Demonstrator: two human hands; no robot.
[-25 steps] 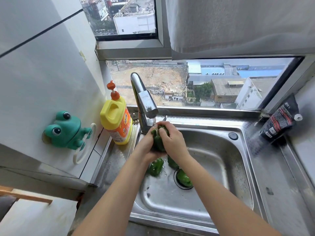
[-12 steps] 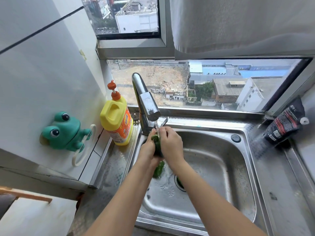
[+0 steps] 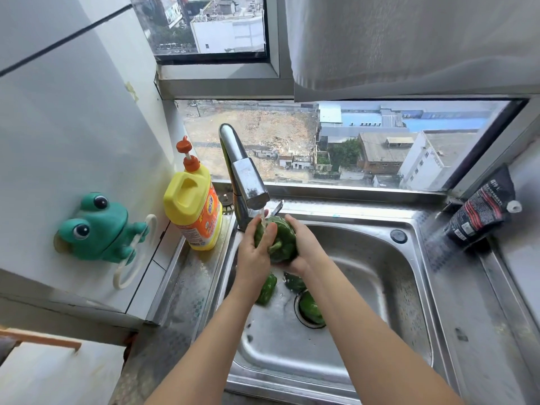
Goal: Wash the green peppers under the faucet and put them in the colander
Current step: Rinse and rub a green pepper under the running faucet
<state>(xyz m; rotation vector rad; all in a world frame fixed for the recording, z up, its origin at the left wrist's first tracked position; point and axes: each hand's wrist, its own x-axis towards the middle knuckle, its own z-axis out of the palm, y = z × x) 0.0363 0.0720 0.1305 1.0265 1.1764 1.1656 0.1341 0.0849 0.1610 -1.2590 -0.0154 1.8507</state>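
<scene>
Green peppers: four.
Left hand [image 3: 253,254] and right hand [image 3: 307,250] are clasping one pepper [image 3: 281,238] under the faucet [image 3: 243,174]; three peppers [image 3: 266,289] are lying in the sink [image 3: 380,290], forearms partly hiding them.

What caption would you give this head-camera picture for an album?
Left hand and right hand hold a green pepper under the running faucet; three more peppers lie in the sink.

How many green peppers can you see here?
4. A held pepper under the faucet; three in the sink: left pepper, middle pepper, and drain pepper. Arms may hide more.
</scene>
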